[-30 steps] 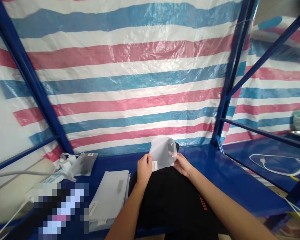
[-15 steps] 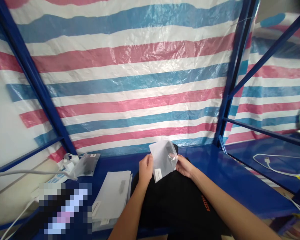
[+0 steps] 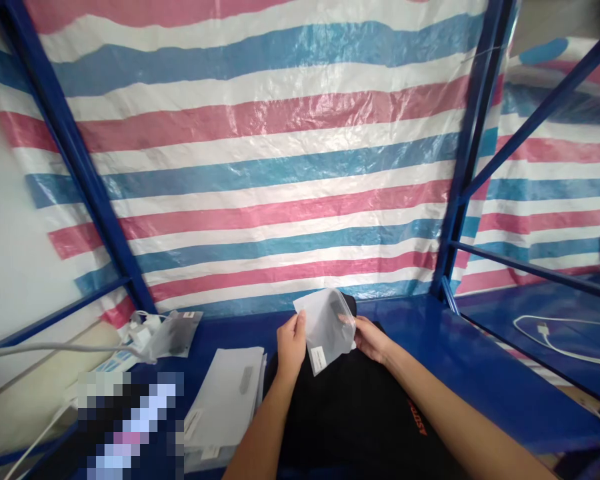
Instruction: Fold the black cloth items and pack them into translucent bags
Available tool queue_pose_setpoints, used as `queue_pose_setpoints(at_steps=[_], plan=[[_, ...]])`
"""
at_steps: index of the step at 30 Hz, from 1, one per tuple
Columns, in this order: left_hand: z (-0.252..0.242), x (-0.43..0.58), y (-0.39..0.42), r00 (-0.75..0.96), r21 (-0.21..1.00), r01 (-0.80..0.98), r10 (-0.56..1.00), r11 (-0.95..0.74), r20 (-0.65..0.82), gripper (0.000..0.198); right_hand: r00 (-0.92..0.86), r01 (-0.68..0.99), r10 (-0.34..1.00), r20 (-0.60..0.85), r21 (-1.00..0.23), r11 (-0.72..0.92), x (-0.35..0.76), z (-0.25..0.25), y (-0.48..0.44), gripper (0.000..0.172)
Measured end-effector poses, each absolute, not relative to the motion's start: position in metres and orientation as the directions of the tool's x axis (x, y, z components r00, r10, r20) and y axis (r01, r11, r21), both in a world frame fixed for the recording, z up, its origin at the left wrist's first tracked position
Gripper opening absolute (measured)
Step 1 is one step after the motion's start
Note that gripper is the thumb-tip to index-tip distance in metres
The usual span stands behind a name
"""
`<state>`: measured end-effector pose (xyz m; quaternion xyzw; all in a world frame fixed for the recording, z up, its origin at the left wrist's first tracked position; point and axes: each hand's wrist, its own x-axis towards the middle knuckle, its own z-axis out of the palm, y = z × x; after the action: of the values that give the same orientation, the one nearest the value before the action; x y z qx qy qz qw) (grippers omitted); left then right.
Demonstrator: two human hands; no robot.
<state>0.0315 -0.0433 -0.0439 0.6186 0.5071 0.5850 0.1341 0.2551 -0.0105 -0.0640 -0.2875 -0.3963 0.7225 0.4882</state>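
Observation:
Between my two hands is a translucent plastic bag (image 3: 325, 327) with a clear strip along its right edge and a white label at its lower corner. My left hand (image 3: 293, 340) pinches its left edge, thumb on top. At the right edge, my right hand (image 3: 371, 337) grips the bag, some fingers hidden behind it. Below the bag lies a black cloth item (image 3: 350, 413) with orange lettering. To the left, a stack of similar flat translucent bags (image 3: 227, 393) with white labels rests on the blue surface.
The blue surface (image 3: 430, 347) is framed by blue metal posts, with a striped plastic sheet (image 3: 280, 180) behind. A power strip (image 3: 115, 360) with plugs and a grey clear bag (image 3: 177, 333) sit at left. A white cable (image 3: 545, 333) lies at right.
The bag has tilted slightly and bulges more near its right edge, with both hands still on it. The whole view has shifted a little downward in the frame.

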Motion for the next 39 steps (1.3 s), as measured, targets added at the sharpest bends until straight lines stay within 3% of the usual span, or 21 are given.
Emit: queue_pose_setpoints(at_steps=[7, 12, 15, 20, 25, 39], plan=[[-0.046, 0.027, -0.041, -0.316, 0.781, 0.484, 0.753, -0.394, 0.576, 0.059, -0.282, -0.678, 0.959, 0.018, -0.711, -0.186, 0.258, -0.062, -0.001, 0.029], [-0.049, 0.019, -0.038, -0.4, 0.797, 0.488, 0.721, -0.355, 0.566, 0.051, -0.032, -0.859, 0.999, 0.026, -0.511, -0.014, 0.276, -0.056, 0.009, 0.025], [-0.049, 0.015, -0.036, -0.446, 0.817, 0.466, 0.708, -0.339, 0.548, 0.049, -0.043, -0.883, 0.997, 0.065, -0.469, -0.007, 0.288, -0.049, 0.008, 0.021], [-0.049, 0.018, -0.034, -0.425, 0.837, 0.404, 0.734, -0.37, 0.53, 0.049, -0.271, -0.772, 0.957, 0.107, -0.618, -0.149, 0.284, -0.046, -0.002, 0.025], [-0.049, 0.024, -0.033, -0.37, 0.849, 0.347, 0.774, -0.397, 0.514, 0.052, -0.456, -0.552, 0.89, 0.02, -0.79, -0.265, 0.27, -0.06, -0.006, 0.029], [-0.055, 0.024, -0.028, -0.322, 0.863, 0.261, 0.804, -0.432, 0.5, 0.044, -0.382, -0.56, 0.924, -0.026, -0.789, -0.254, 0.275, -0.063, 0.0, 0.03]])
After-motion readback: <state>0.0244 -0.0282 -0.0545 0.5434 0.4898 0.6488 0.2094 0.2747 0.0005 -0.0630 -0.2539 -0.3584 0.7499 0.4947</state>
